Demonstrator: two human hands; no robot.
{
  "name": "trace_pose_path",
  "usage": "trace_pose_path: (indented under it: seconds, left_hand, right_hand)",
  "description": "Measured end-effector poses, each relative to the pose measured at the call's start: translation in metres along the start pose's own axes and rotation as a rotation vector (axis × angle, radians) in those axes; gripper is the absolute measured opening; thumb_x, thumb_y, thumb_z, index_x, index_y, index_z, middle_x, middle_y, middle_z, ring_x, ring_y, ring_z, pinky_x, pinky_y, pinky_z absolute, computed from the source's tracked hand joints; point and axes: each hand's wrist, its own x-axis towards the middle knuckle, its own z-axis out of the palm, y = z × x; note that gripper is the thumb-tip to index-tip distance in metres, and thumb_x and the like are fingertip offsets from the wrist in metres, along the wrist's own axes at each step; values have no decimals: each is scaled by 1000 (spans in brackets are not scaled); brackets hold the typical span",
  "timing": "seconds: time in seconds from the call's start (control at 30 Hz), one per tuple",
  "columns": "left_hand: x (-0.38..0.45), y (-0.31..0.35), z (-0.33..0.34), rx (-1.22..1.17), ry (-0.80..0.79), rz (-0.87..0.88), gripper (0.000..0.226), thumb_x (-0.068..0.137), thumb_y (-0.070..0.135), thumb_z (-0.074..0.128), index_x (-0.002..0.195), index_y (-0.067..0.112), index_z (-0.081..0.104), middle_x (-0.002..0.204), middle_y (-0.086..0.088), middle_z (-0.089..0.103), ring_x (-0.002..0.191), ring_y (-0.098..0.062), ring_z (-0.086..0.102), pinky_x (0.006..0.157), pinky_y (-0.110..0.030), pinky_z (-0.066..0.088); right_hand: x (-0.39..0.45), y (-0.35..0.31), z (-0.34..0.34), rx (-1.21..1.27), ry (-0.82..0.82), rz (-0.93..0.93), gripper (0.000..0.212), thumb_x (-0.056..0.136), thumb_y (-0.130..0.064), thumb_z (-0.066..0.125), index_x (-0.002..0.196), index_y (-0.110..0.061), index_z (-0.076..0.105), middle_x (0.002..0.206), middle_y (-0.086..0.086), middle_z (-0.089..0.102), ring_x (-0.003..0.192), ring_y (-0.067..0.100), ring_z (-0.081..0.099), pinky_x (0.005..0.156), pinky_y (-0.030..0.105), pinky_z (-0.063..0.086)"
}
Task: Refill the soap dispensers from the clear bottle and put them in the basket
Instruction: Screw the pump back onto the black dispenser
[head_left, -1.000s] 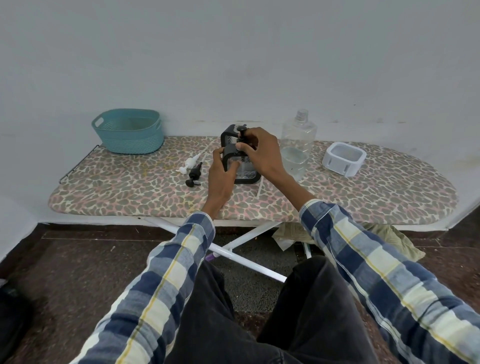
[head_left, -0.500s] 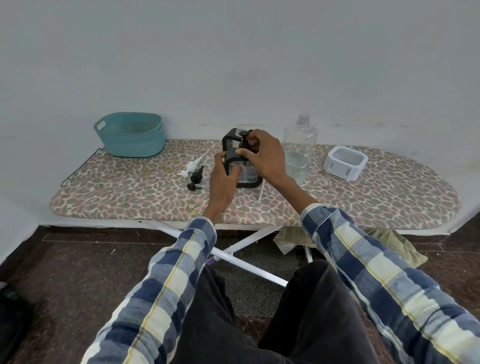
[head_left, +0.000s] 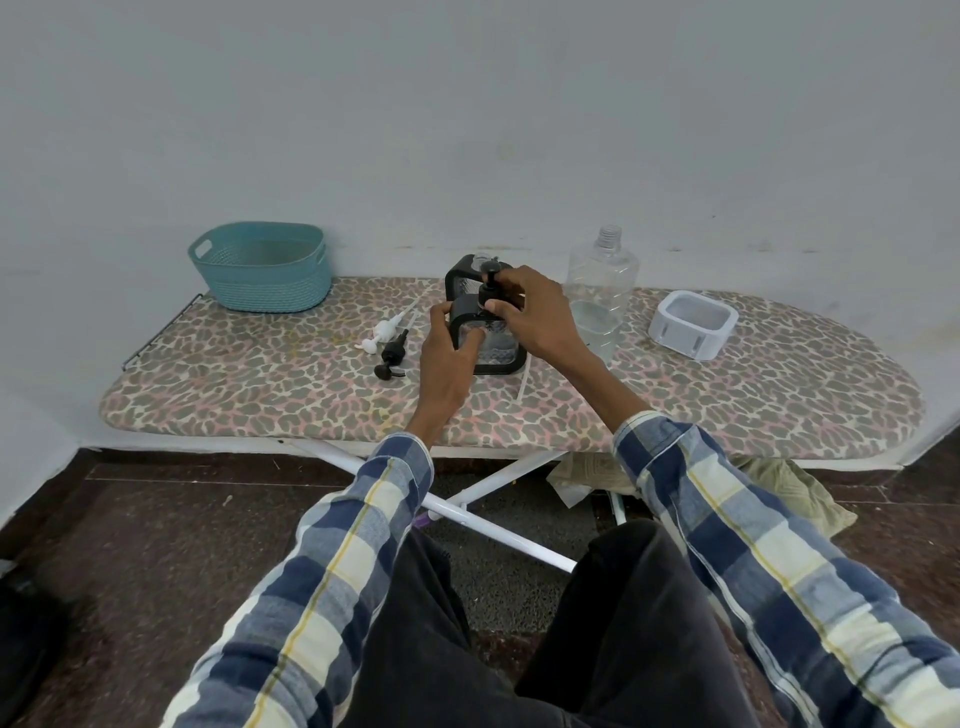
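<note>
Ironing board carries everything; left hand wraps and steadies the black dispenser while right hand fingers pinch its pump, probably screwing it.

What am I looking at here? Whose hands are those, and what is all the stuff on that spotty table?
The camera sits on a person's head, looking down at their own two hands. The spotty table is an ironing board with a leopard-print cover. The left hand steadies a black-framed clear soap dispenser, while the right hand pinches its black pump top. Beside them stands a big clear plastic bottle without a cap. A white square dispenser frame sits to the right; two loose pumps, one white and one black, lie to the left, near a teal woven basket.
</note>
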Motion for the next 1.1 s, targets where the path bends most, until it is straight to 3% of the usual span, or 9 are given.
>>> trace_pose_path:
  seconds: [0.17,0.47,0.57,0.67,0.73,0.87,0.97,1.1]
  left_hand:
    - [0,0,0,-8,-3,-4,31,105,23,61,132,23,46,87,-3,63,58,-3,50,54,-16,39]
    - [-2,3,-1,-35,-7,4,28,106,22,60,128,25,45,94,-9,67,65,-9,55,56,-16,42]
    - [-2,6,-1,-45,-3,1,29,106,22,61,129,27,44,96,-10,68,70,-16,57,57,-15,42]
    - [-3,7,-2,-64,-2,-2,29,107,21,61,130,27,44,93,-5,65,72,-15,57,58,-14,43]
    - [-3,6,-2,-65,-4,0,29,107,21,61,131,25,45,93,-7,66,72,-16,57,58,-16,43]
    - [-2,5,0,-58,0,-6,32,107,20,61,135,20,46,96,-5,67,73,-14,59,59,-13,43]
    - [-1,4,0,-54,-2,-3,31,106,21,62,132,24,45,97,-7,68,75,-18,60,58,-14,43]
    - [-1,3,-1,-58,-4,-3,33,106,22,62,135,20,47,105,-7,72,83,-21,67,62,-17,48]
  right_hand:
    - [-2,2,3,136,73,52,34,86,-34,88,109,-20,68,91,4,69,91,21,70,91,46,60]
    - [-2,-3,1,2,6,26,38,98,-29,71,133,-15,69,118,6,61,106,22,65,102,44,55]
    - [0,-4,-1,42,36,63,31,92,-32,80,116,-14,70,113,5,67,101,19,67,95,40,58]
    - [-2,-3,1,68,99,117,38,84,-41,88,95,-15,63,100,3,69,92,20,67,80,37,57]
    - [-3,0,3,71,112,116,42,81,-45,89,95,-14,64,97,2,69,91,20,67,80,38,58]
    - [-2,0,-1,114,55,91,42,88,-38,80,122,-15,69,104,0,70,101,17,69,98,41,60]
    - [1,0,-2,53,25,83,31,91,-35,77,114,-15,72,109,5,66,103,22,68,98,45,59]
    - [-1,3,1,120,92,97,37,82,-44,86,98,-18,66,99,-1,70,95,17,69,90,42,61]
